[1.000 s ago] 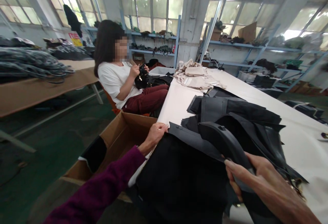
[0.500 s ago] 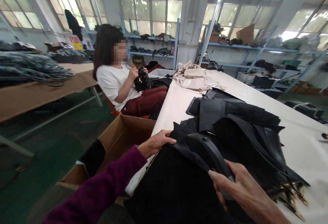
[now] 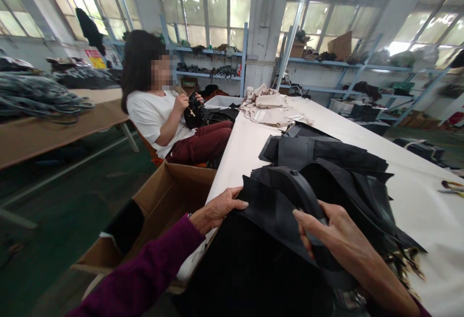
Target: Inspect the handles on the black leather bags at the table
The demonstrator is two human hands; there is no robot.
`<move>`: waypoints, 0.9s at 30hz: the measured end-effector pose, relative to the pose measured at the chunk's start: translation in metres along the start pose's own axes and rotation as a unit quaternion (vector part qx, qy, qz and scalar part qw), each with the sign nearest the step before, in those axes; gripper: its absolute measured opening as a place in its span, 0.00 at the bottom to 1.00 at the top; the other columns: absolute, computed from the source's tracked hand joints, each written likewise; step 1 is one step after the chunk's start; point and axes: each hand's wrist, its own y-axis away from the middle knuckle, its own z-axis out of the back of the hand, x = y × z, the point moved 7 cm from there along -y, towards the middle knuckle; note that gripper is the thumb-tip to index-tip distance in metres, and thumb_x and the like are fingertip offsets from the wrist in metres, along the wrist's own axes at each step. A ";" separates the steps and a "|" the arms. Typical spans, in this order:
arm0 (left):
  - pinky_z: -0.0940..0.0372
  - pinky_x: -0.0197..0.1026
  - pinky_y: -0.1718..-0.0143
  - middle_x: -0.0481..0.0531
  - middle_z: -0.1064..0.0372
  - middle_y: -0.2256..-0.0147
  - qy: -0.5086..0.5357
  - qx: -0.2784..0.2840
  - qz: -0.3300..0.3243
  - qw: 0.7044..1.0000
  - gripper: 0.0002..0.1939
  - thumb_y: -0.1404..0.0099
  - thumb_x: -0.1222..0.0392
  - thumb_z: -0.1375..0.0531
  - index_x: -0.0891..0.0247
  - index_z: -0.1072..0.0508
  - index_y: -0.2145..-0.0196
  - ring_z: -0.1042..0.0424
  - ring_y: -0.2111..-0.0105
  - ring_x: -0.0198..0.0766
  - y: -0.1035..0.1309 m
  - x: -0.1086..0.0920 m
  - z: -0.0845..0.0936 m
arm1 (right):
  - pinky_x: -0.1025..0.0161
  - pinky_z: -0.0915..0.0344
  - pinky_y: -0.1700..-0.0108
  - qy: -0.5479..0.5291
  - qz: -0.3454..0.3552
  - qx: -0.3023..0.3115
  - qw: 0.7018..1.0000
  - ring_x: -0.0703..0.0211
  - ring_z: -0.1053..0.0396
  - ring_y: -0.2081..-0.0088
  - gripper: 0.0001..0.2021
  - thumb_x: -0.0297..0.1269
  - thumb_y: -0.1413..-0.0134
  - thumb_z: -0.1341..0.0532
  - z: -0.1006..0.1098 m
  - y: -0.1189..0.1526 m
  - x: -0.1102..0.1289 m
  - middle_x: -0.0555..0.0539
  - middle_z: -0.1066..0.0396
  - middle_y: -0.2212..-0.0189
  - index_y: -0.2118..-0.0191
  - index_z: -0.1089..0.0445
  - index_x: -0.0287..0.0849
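My left hand [image 3: 217, 209], in a purple sleeve, grips the left edge of a black bag [image 3: 261, 254] that rests at the near edge of the white table [image 3: 239, 157]. My right hand [image 3: 333, 239] is closed around the bag's curved black handle [image 3: 293, 186]. Behind the bag lies a pile of black bag pieces [image 3: 326, 157] with straps and metal fittings.
An open cardboard box [image 3: 159, 201] stands on the floor left of the table. A co-worker in a white shirt [image 3: 155, 114] sits further along, handling a black item. Beige cloth pieces [image 3: 271, 104] lie at the far end. Scissors [image 3: 449, 187] lie at the right. Shelves line the back wall.
My right hand has pulled the handle nearer and leftward. My left hand slid from the table edge onto the bag's left edge. The view has shifted slightly right.
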 end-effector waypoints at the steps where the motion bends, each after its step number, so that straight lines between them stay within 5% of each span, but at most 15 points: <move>1: 0.39 0.32 0.74 0.51 0.30 0.69 0.003 -0.001 0.000 1.000 0.21 0.55 0.68 0.37 0.66 0.30 0.59 0.32 0.75 0.31 0.000 0.000 0.001 | 0.71 0.43 0.82 0.009 -0.001 0.001 1.000 0.67 0.38 0.84 0.16 0.45 0.44 0.47 0.002 0.002 -0.001 0.55 0.36 0.86 0.78 0.39 0.41; 10: 0.39 0.32 0.75 0.49 0.32 0.72 -0.009 0.005 0.012 1.000 0.20 0.54 0.68 0.36 0.66 0.29 0.60 0.33 0.76 0.32 -0.001 0.002 -0.003 | 0.68 0.40 0.79 0.017 -0.016 0.073 0.997 0.64 0.37 0.84 0.11 0.45 0.45 0.45 -0.024 0.008 -0.010 0.57 0.36 0.87 0.70 0.40 0.42; 15: 0.38 0.33 0.72 0.51 0.30 0.70 -0.019 0.036 0.030 0.999 0.20 0.55 0.68 0.36 0.66 0.29 0.60 0.31 0.74 0.34 0.000 0.007 -0.002 | 0.69 0.42 0.81 0.055 0.002 0.075 0.996 0.64 0.37 0.83 0.12 0.46 0.45 0.46 -0.015 0.005 -0.005 0.55 0.35 0.85 0.70 0.39 0.42; 21: 0.40 0.32 0.75 0.49 0.30 0.73 -0.046 0.025 0.025 0.998 0.17 0.54 0.68 0.36 0.67 0.28 0.62 0.33 0.77 0.31 -0.002 0.009 -0.001 | 0.68 0.41 0.81 0.098 -0.069 0.075 0.990 0.62 0.35 0.82 0.11 0.45 0.48 0.44 -0.005 0.021 -0.027 0.56 0.37 0.85 0.68 0.38 0.42; 27: 0.37 0.34 0.70 0.52 0.29 0.72 -0.023 0.073 0.057 0.995 0.16 0.54 0.68 0.36 0.69 0.27 0.64 0.31 0.73 0.35 -0.005 0.024 -0.021 | 0.69 0.40 0.80 0.053 0.016 0.064 0.996 0.64 0.35 0.83 0.11 0.45 0.45 0.45 -0.002 0.006 -0.005 0.56 0.34 0.86 0.72 0.39 0.43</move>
